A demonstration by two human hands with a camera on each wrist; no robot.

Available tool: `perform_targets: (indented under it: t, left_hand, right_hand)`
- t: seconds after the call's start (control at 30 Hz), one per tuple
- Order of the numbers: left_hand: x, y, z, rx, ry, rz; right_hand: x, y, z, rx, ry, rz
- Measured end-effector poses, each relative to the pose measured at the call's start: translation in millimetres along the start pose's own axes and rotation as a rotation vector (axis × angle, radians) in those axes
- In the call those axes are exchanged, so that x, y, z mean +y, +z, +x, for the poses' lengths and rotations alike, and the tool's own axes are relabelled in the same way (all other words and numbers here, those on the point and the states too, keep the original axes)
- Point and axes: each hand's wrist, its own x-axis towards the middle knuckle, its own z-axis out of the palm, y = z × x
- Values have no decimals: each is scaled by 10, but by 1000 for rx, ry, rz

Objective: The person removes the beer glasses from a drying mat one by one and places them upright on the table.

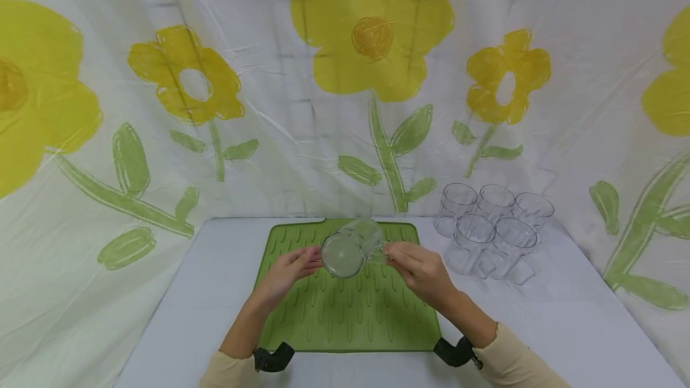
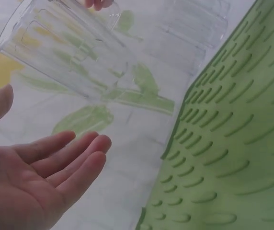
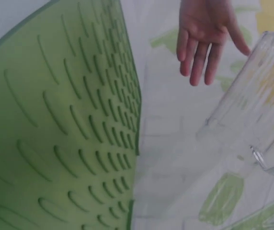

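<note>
A clear glass mug [image 1: 360,241] lies tilted in the air over the green drying mat [image 1: 345,322], one round end facing the head camera. My right hand [image 1: 426,271] pinches its handle from the right side. On the mug's other side is my left hand [image 1: 288,274], its fingers extended and the tips close to the glass. The left wrist view shows that palm [image 2: 36,191] turned up and holding nothing, below the mug [image 2: 70,52]. In the right wrist view the same mug [image 3: 256,91] stands beside the left hand [image 3: 206,33], and only a sliver of right fingertips shows.
Several more clear glass mugs [image 1: 471,235] stand upright in a close group on the white table [image 1: 571,328], right of the mat. A white curtain [image 1: 302,154] with yellow flowers hangs behind the table's back edge. Each wrist wears a black mount [image 1: 275,358].
</note>
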Motion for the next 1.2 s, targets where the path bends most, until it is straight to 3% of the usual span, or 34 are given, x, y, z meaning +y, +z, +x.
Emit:
perform_targets:
  t: [0.33, 0.73, 0.9, 1.2]
  left_hand:
    - [77, 9, 83, -97, -54, -203]
    - [61, 33, 167, -207, -50, -349]
    - [45, 64, 199, -248, -86, -392]
    - [-29, 88, 204, -257, -171, -459]
  right_hand:
    - [-31, 20, -8, -17, -98, -39]
    - [-63, 11, -4, -85, -174, -91]
    - [-65, 19, -20, -105, -194, -107]
    - [-74, 66, -60, -124, -243, -125]
